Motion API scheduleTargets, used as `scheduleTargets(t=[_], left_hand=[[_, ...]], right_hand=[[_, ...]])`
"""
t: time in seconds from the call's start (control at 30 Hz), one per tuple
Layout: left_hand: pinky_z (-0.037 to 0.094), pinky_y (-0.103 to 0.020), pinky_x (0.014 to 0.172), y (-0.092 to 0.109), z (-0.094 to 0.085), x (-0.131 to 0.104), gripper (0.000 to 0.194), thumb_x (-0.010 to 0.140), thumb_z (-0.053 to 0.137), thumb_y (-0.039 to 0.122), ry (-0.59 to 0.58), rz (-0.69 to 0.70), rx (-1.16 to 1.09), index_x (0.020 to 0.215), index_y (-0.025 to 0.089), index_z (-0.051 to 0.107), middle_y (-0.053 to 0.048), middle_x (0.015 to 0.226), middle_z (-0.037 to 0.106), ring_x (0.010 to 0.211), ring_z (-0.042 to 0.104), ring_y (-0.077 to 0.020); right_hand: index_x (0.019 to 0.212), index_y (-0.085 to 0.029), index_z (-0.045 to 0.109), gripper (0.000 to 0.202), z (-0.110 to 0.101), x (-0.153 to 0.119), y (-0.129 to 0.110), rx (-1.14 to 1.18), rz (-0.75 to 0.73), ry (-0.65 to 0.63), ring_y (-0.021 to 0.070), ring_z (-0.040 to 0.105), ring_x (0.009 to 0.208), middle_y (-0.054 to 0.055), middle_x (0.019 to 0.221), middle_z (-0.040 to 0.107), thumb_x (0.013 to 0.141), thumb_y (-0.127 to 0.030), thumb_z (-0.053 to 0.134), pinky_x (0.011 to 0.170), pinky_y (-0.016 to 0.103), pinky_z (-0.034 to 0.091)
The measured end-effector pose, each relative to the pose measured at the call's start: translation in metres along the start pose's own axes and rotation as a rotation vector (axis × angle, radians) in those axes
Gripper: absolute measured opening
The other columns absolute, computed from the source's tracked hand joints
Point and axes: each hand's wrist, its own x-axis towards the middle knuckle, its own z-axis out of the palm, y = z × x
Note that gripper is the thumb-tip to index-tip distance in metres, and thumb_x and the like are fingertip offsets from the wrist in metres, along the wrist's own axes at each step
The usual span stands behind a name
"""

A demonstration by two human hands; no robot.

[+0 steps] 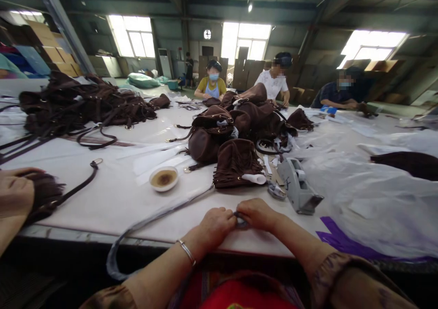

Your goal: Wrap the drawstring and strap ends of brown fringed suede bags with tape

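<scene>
Close to the table's front edge, my left hand point(218, 223) and my right hand point(257, 214) meet, fingers closed around a small dark piece of a bag strap point(160, 214). Clear film seems to wrap this strap. It runs from a brown fringed bag point(236, 160), loops over the table edge and passes behind my left forearm. The exact part between my fingers is mostly covered. A white paper roll point(253, 178) pokes out of the fringed bag, which rests just beyond my hands. Right of it stands a grey tape dispenser point(298, 185).
A shallow bowl of brownish liquid point(164, 179) sits left of centre. Piles of brown bags point(85, 101) cover the far table. Clear plastic bags point(383, 199) and purple material point(342, 240) lie right. At left, another person's hand point(15, 192) touches a brown bag; several people work opposite.
</scene>
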Motion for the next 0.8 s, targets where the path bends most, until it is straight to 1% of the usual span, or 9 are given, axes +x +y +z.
scheduleTargets(t=[0.1, 0.2, 0.23, 0.33, 0.43, 0.53, 0.6, 0.7, 0.8], left_hand=[[0.051, -0.034, 0.068, 0.018, 0.007, 0.012, 0.014, 0.093, 0.049, 0.016, 0.033, -0.124, -0.04, 0.1, 0.017, 0.061, -0.007, 0.094, 0.065, 0.081, 0.06, -0.0212], [0.052, -0.037, 0.07, 0.039, 0.012, 0.021, 0.016, 0.093, 0.047, 0.013, 0.054, -0.265, -0.062, 0.101, 0.015, 0.061, -0.009, 0.094, 0.066, 0.083, 0.061, -0.0236], [0.052, -0.037, 0.071, 0.042, 0.012, 0.021, 0.016, 0.093, 0.047, 0.013, 0.053, -0.283, -0.068, 0.101, 0.015, 0.061, -0.009, 0.094, 0.065, 0.083, 0.061, -0.024], [0.052, -0.037, 0.071, 0.036, 0.003, 0.011, 0.016, 0.094, 0.048, 0.017, 0.032, -0.211, -0.079, 0.104, 0.017, 0.06, -0.008, 0.097, 0.065, 0.085, 0.061, -0.0235], [0.052, -0.036, 0.068, 0.015, -0.01, -0.004, 0.014, 0.093, 0.052, 0.025, -0.024, -0.117, -0.037, 0.104, 0.02, 0.059, -0.006, 0.093, 0.064, 0.083, 0.06, -0.0235], [0.051, -0.037, 0.069, 0.005, -0.016, -0.008, 0.013, 0.093, 0.05, 0.02, -0.07, -0.055, -0.001, 0.1, 0.018, 0.06, -0.007, 0.094, 0.063, 0.083, 0.059, -0.0237], [0.051, -0.037, 0.07, 0.012, -0.013, -0.002, 0.017, 0.093, 0.046, 0.015, -0.072, -0.087, -0.008, 0.101, 0.016, 0.061, -0.008, 0.097, 0.064, 0.085, 0.058, -0.024], [0.052, -0.04, 0.07, 0.031, -0.002, 0.011, 0.02, 0.094, 0.042, 0.012, -0.036, -0.282, -0.027, 0.103, 0.014, 0.06, -0.011, 0.098, 0.064, 0.088, 0.059, -0.0261], [0.052, -0.04, 0.073, 0.044, 0.005, 0.012, 0.018, 0.093, 0.044, 0.012, 0.001, -0.337, -0.052, 0.102, 0.014, 0.06, -0.011, 0.099, 0.063, 0.09, 0.058, -0.0264]], right_hand=[[0.091, -0.018, 0.065, 0.024, 0.01, 0.002, -0.01, 0.018, 0.288, 0.108, 0.0229, 0.064, 0.086, 0.01, 0.093, 0.072, 0.092, -0.039, 0.051, 0.066, 0.029, 0.034], [0.094, -0.017, 0.062, 0.022, 0.02, 0.001, -0.021, 0.089, 0.545, 0.146, 0.0238, 0.065, 0.083, 0.011, 0.091, 0.072, 0.092, -0.035, 0.048, 0.062, 0.029, 0.032], [0.095, -0.017, 0.061, 0.019, 0.021, 0.0, -0.022, 0.1, 0.542, 0.137, 0.0234, 0.065, 0.083, 0.011, 0.091, 0.072, 0.092, -0.03, 0.047, 0.062, 0.029, 0.032], [0.095, -0.018, 0.061, 0.016, 0.016, -0.001, -0.017, 0.085, 0.338, 0.08, 0.0214, 0.064, 0.085, 0.009, 0.092, 0.072, 0.09, -0.022, 0.046, 0.066, 0.028, 0.033], [0.089, -0.02, 0.064, 0.013, 0.005, 0.0, -0.007, 0.085, 0.104, 0.007, 0.0188, 0.063, 0.085, 0.005, 0.09, 0.072, 0.089, -0.027, 0.053, 0.069, 0.026, 0.034], [0.088, -0.02, 0.066, 0.017, 0.002, 0.003, -0.004, 0.062, -0.047, -0.018, 0.0188, 0.063, 0.084, 0.005, 0.09, 0.072, 0.091, -0.03, 0.053, 0.07, 0.027, 0.034], [0.091, -0.02, 0.065, 0.02, 0.006, 0.005, -0.01, 0.071, 0.084, 0.052, 0.02, 0.063, 0.085, 0.007, 0.092, 0.072, 0.092, -0.033, 0.051, 0.069, 0.028, 0.034], [0.094, -0.018, 0.063, 0.023, 0.018, 0.005, -0.022, 0.138, 0.433, 0.168, 0.0217, 0.064, 0.084, 0.01, 0.091, 0.072, 0.093, -0.035, 0.048, 0.066, 0.029, 0.034], [0.094, -0.017, 0.061, 0.018, 0.024, 0.002, -0.029, 0.136, 0.524, 0.158, 0.0216, 0.065, 0.083, 0.01, 0.09, 0.072, 0.092, -0.024, 0.045, 0.064, 0.029, 0.032]])
